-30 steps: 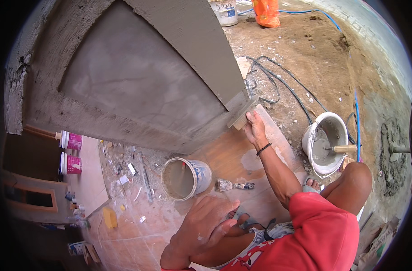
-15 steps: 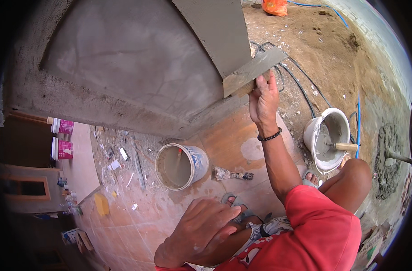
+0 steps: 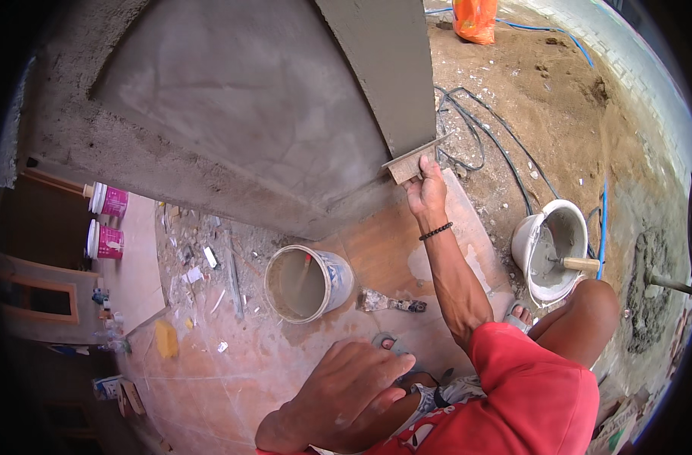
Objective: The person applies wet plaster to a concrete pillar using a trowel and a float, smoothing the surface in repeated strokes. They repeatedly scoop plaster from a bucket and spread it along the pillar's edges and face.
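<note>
My right hand [image 3: 428,186] is closed round the wooden grip of a plastering trowel [image 3: 407,163], a flat blade with a block on its back. The blade is up against the lower end of a grey mortar-coated column face [image 3: 391,68], seen nearly edge-on. To the left of that face is a recessed, smoothed panel [image 3: 240,98]. My left hand [image 3: 346,387] hangs low in front of my body, thumb apart from the loosely bent fingers, and nothing shows in it. Nearest to it on the tiles lies a mortar-stained scraper [image 3: 388,302].
A bucket [image 3: 337,284] holds grey liquid and a red-tipped tool. Right of my arm stands a white pail [image 3: 522,246] with mortar and a wooden-handled tool [image 3: 577,264]. Black cable [image 3: 505,163] loops over sand. Debris, a yellow sponge [image 3: 165,338] and pink-labelled tubs [image 3: 107,241] lie left.
My right hand has brought the trowel down and slightly left, tilting the blade from face-on to nearly edge-on at the column's lower end. My left hand stays almost where it was.
</note>
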The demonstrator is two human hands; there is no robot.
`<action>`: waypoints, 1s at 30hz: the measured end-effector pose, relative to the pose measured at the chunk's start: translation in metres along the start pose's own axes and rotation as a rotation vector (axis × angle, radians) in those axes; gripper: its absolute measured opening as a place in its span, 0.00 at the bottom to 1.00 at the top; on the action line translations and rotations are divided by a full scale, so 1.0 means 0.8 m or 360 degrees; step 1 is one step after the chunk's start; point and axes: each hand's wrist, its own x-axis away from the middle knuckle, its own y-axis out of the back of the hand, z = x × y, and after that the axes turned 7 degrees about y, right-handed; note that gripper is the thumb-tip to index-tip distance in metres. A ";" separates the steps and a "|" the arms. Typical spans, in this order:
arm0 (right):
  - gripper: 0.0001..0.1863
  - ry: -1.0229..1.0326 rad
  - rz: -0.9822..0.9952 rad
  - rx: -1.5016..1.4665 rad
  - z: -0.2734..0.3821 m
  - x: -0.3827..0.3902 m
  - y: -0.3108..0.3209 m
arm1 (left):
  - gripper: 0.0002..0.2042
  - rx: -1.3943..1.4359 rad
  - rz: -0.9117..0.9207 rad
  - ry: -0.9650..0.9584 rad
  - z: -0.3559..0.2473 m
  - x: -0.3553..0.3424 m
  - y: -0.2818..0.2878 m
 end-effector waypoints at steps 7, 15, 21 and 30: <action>0.25 0.0263 0.0981 -0.0093 0.103 0.072 -0.126 | 0.17 0.0013 0.0019 -0.0055 0.002 -0.013 -0.008; 0.28 0.0136 0.0615 0.0138 0.127 0.050 0.029 | 0.17 0.0040 0.0062 -0.0188 0.005 -0.011 -0.008; 0.23 0.0726 0.0387 0.1199 0.048 0.023 0.078 | 0.17 -0.0022 0.0045 -0.0171 -0.002 -0.013 -0.010; 0.22 0.1168 0.0308 0.1846 -0.021 -0.001 0.040 | 0.22 -0.0075 0.1350 0.0145 -0.010 -0.070 0.017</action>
